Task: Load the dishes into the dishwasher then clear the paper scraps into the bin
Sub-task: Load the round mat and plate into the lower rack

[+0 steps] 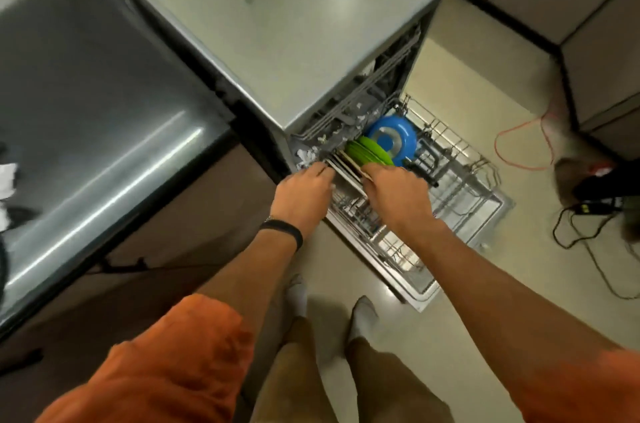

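At the far left sits a brushed steel surface (86, 93), smeared by motion blur. Right of it, a pale grey surface (277, 24) covers the dishwasher (391, 76), which stands open beneath the surface's right edge. White paper scraps (306, 156) lie in a loose heap at the near left corner of the opening, and more lie scattered farther in along the upper rails.

The left hand (304, 188), with a black wristband (282, 230) on its wrist, reaches in just beside those scraps. Its fingertips are at the left edge of the flat dishes (346, 171), but I cannot tell whether they grip anything. These thin, pale dishes stand on edge in the lower rack (460, 187), which is pulled out over the floor (467, 76). Close behind them stand the green plates (370, 152), also on edge, and the blue bowl (391, 135) leans against the green plates from behind.

The right hand (398, 187) is near the left one but apart from it. Its fingers curl over the top rim of the flat dishes, right at the green plates. The right part of the rack is bare wire.

An orange cable (519, 145) loops on the floor farther right, and a black cable (588, 249) trails nearer. Orange sleeves (194, 353) and socked feet (298, 298) fill the bottom of the view.
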